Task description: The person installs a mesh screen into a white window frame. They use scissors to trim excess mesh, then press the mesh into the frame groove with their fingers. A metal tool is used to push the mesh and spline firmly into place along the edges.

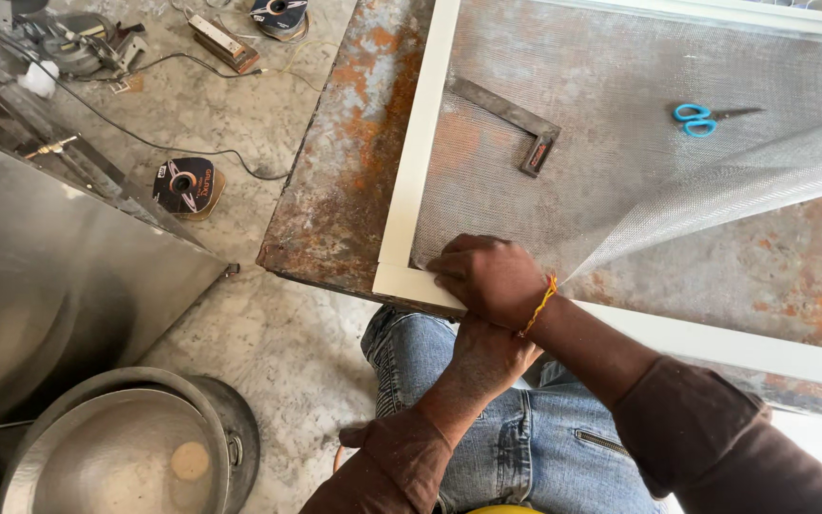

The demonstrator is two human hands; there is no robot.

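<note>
Person's clothing: dark brown long sleeves, cuffs pushed up the forearms. Blue denim jeans with a metal zip pocket on one thigh. Right hand (492, 279) bare, with a braided orange-and-red thread band at the wrist. Left hand (489, 354) bare, no band visible.

Your right hand (489, 279) pressed flat on the grey mesh (620, 86) at the near corner of the white frame (418, 143), which lay on a rusty table (349, 171). Your left hand (487, 354) sat just beneath it, fingers hidden. Blue scissors (701, 119) and a metal square (516, 124) rested on the mesh.
</note>
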